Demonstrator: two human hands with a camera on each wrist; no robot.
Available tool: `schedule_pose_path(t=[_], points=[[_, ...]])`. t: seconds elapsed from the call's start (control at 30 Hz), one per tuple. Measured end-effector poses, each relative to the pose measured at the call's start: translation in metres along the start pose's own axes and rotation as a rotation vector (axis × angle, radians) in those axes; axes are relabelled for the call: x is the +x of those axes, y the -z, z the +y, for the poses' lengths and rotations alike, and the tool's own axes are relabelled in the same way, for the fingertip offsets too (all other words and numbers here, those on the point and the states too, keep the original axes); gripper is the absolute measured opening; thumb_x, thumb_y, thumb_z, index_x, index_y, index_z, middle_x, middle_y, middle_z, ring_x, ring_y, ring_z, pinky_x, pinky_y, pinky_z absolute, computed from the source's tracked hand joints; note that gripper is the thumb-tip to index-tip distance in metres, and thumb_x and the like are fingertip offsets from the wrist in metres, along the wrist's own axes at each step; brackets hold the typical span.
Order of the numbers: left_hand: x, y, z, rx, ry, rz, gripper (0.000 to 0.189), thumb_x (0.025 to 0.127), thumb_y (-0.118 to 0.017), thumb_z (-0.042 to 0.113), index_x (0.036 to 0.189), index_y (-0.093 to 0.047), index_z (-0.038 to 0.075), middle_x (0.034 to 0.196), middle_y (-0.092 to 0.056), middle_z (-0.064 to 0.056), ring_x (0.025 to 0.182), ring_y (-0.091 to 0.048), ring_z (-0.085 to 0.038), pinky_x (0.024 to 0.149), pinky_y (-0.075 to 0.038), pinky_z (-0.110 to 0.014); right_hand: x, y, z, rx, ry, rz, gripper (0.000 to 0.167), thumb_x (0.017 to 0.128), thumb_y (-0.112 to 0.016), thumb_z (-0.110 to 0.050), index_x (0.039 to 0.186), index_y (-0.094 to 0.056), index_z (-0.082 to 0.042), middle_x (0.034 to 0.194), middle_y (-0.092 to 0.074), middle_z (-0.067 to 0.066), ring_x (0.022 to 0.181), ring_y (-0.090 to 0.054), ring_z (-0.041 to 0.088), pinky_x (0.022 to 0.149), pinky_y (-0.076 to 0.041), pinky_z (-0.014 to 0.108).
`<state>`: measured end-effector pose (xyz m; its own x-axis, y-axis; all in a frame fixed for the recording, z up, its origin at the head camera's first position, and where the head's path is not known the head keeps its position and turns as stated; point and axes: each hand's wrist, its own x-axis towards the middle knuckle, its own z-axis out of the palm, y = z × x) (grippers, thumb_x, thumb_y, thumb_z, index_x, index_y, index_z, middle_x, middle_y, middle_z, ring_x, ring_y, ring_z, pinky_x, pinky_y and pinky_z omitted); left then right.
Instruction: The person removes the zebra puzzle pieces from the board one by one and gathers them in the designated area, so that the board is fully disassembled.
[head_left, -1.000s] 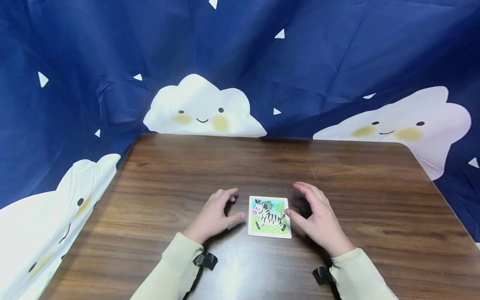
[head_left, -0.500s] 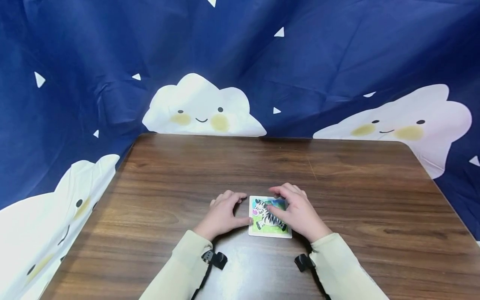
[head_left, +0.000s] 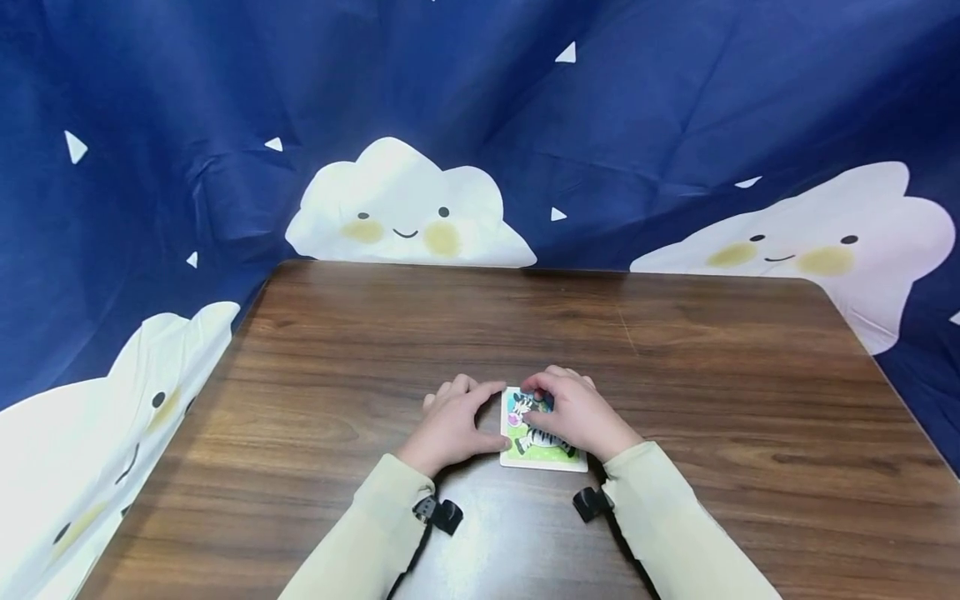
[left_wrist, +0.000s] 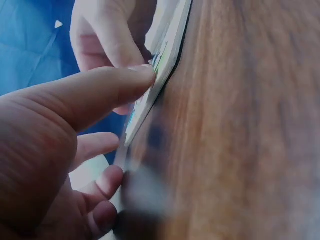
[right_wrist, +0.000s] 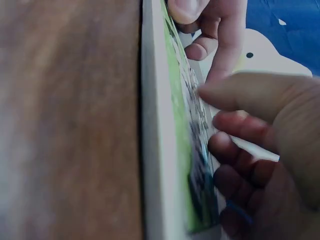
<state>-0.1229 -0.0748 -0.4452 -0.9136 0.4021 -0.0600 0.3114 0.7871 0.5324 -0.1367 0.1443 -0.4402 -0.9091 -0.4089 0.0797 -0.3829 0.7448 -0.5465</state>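
A small square zebra jigsaw puzzle [head_left: 542, 456] with a white border lies flat on the wooden table. At its left side, my left hand [head_left: 450, 427] lays the thumb on the border, and the index fingertip is right at the far left corner. The left wrist view shows that thumb against the edge of the puzzle [left_wrist: 167, 65]. Over the upper part of the picture is my right hand [head_left: 581, 417], hiding some of it. Its thumb and bent fingers stand apart at the surface of the puzzle [right_wrist: 175, 115] in the right wrist view, with no piece visible between them.
The brown wood-grain table [head_left: 360, 333] extends around the puzzle on all sides. Behind and to the left hangs a dark blue curtain [head_left: 615, 108] printed with white smiling clouds. Black straps with small cameras [head_left: 448, 517] sit at both wrists.
My right hand has moved left from beside the puzzle to over its picture. The left hand has shifted slightly right, its thumb coming onto the border. The puzzle has stayed in place.
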Motion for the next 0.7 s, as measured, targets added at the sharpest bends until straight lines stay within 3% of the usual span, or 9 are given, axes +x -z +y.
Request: schedule_pose_path(t=[0.3,0.7], points=[[0.001,0.002,0.003,0.010,0.025,-0.013,0.077,0.072,-0.084,0.049,0.141,-0.058,0.029,0.102,-0.045,0.004,0.090,-0.040,-0.019,0.078,-0.028,-0.040,0.011,0.001,0.000,-0.005,-0.080,-0.046,0.025,0.076,-0.082,-0.025,0.096,-0.072,-0.014,0.087,-0.059,-0.006,0.082,-0.056,0.013,0.083,-0.035,0.043],[0.002,0.004,0.003,0.001,0.014,-0.023,0.077,0.072,-0.085,0.047,0.141,-0.059,0.026,0.100,-0.045,0.003,0.089,-0.040,-0.019,0.077,-0.028,-0.039,0.005,0.010,0.007,0.090,-0.041,-0.032,0.025,0.078,-0.082,-0.022,0.099,-0.070,-0.015,0.090,-0.060,-0.005,0.085,-0.057,0.013,0.087,-0.031,0.043]])
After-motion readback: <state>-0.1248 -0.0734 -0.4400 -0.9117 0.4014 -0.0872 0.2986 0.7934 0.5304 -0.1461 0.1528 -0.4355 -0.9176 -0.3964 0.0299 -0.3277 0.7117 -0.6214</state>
